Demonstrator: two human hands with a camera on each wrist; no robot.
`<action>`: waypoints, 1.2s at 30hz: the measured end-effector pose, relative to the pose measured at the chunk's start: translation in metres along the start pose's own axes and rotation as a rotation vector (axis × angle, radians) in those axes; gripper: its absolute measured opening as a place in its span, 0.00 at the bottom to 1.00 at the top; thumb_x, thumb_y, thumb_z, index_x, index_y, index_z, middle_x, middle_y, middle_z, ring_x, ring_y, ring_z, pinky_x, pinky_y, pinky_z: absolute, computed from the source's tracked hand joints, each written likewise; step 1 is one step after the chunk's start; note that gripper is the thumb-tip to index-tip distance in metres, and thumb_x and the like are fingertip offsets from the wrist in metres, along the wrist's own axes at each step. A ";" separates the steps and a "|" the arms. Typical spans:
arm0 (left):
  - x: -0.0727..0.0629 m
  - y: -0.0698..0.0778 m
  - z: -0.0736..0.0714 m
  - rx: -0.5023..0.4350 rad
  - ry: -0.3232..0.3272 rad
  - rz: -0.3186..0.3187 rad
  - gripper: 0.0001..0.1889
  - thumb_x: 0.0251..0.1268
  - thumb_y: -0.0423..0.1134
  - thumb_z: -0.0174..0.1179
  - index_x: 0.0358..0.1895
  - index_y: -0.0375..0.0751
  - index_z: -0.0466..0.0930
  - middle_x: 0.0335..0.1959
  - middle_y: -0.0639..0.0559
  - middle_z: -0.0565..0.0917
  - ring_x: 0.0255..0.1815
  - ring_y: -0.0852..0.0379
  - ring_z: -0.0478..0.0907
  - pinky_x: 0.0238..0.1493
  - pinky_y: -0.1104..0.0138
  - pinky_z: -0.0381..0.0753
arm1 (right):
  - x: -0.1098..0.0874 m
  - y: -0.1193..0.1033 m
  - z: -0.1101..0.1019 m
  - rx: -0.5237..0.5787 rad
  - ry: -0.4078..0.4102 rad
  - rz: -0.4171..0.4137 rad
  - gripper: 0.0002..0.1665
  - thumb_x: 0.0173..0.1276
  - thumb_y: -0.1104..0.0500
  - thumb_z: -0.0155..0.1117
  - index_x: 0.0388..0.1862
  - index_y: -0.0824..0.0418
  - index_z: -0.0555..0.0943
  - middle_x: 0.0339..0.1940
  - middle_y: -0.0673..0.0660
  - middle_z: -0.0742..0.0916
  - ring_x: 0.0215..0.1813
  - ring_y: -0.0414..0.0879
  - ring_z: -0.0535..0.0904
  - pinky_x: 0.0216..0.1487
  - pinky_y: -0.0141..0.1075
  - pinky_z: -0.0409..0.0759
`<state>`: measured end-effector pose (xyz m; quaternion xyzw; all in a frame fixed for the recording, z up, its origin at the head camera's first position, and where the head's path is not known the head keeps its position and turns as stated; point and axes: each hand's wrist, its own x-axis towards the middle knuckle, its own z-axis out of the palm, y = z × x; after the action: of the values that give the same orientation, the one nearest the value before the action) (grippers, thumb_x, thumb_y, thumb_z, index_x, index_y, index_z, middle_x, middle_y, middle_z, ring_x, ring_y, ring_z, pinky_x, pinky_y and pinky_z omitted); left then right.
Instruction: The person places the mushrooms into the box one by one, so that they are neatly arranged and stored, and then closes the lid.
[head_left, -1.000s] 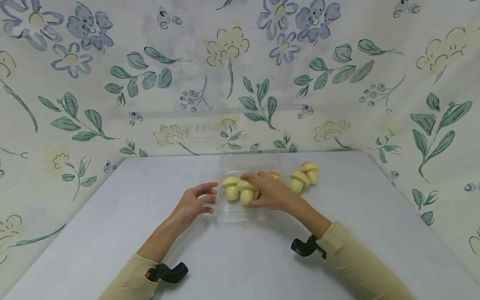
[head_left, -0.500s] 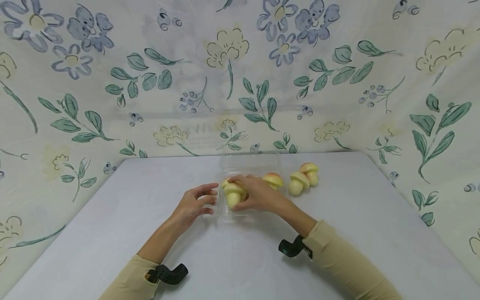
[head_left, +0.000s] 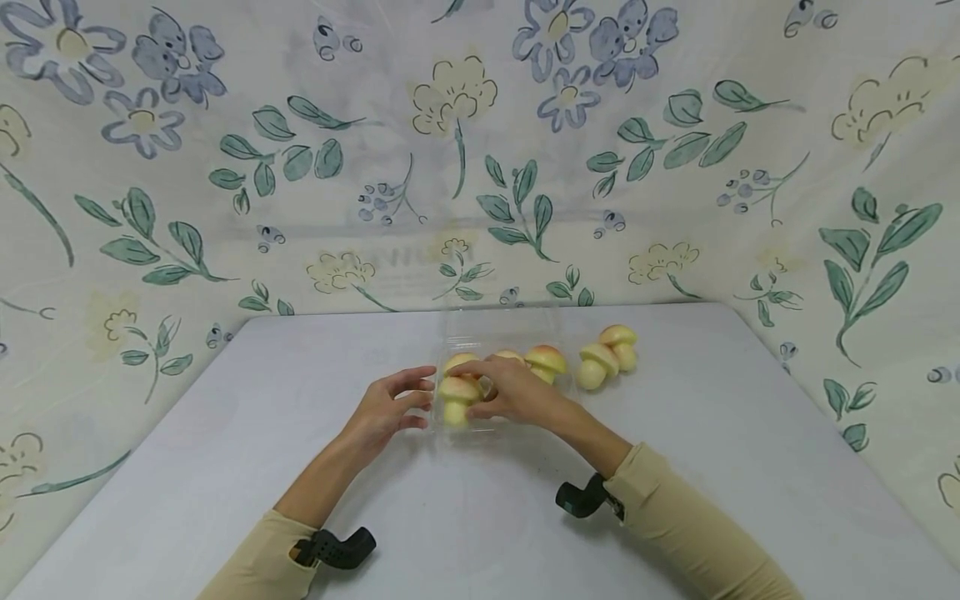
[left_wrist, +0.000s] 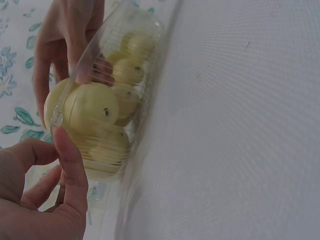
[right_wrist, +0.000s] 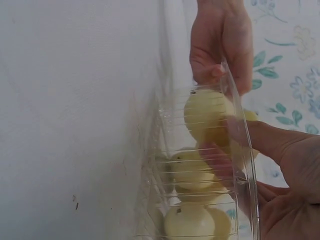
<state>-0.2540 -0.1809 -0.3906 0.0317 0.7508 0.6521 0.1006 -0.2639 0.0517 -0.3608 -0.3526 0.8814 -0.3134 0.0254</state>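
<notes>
1. Your right hand has its thumb and fingers round a mushroom, so it is gripping it. That mushroom is in the near left corner of the clear box. I can't tell if it touches the bottom.
2. Your left hand holds nothing. Its fingers are loose, with their tips at the outside of the left wall.
3. The box is thin and looks light. If your right hand bumps the wall, the box could slide or bend. Your left fingertips might help it stay put, but they aren't wrapped round it.
4. The corner is a tight spot. The mushroom could bump the packed mushroom just behind it and tip that one over.
5. If you let go while the mushroom is on a slant, it could roll, because its cap and stem are both round.
6. Your right hand is close to the far right packed mushroom too, so your wrist might knock it.
7. The held mushroom is pale yellow, with a pink blush on its fat cap. Its stem is short and points toward you. The stem's end has a small dark dot.
8. One loose mushroom and another mushroom lie on the table, right of the box.
</notes>
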 end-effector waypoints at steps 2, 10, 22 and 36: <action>0.000 0.000 0.000 0.002 0.000 -0.002 0.25 0.67 0.31 0.57 0.68 0.37 0.70 0.49 0.49 0.74 0.40 0.57 0.76 0.34 0.71 0.84 | 0.000 -0.001 0.001 -0.008 0.011 0.001 0.35 0.58 0.58 0.74 0.66 0.52 0.76 0.55 0.56 0.83 0.46 0.48 0.82 0.43 0.28 0.83; 0.000 0.000 0.000 0.009 -0.002 0.001 0.25 0.68 0.32 0.57 0.68 0.38 0.70 0.49 0.49 0.74 0.41 0.57 0.76 0.34 0.72 0.84 | -0.001 -0.002 0.002 -0.038 0.018 -0.027 0.33 0.60 0.59 0.73 0.65 0.53 0.76 0.55 0.56 0.83 0.47 0.48 0.81 0.43 0.27 0.83; 0.000 -0.001 0.000 -0.006 -0.001 0.012 0.26 0.67 0.31 0.57 0.68 0.35 0.69 0.48 0.49 0.75 0.39 0.59 0.76 0.33 0.72 0.84 | -0.004 0.001 -0.004 0.032 -0.064 -0.011 0.32 0.64 0.59 0.70 0.67 0.51 0.75 0.48 0.55 0.81 0.42 0.48 0.77 0.37 0.27 0.78; -0.001 0.000 0.000 -0.005 -0.007 0.017 0.27 0.66 0.31 0.57 0.69 0.33 0.67 0.48 0.49 0.75 0.39 0.61 0.76 0.33 0.72 0.84 | -0.006 0.008 -0.006 0.073 -0.065 -0.063 0.36 0.61 0.59 0.73 0.69 0.57 0.73 0.57 0.57 0.83 0.49 0.53 0.81 0.43 0.28 0.82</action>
<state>-0.2532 -0.1815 -0.3909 0.0404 0.7483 0.6548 0.0977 -0.2659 0.0636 -0.3613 -0.3892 0.8564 -0.3344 0.0571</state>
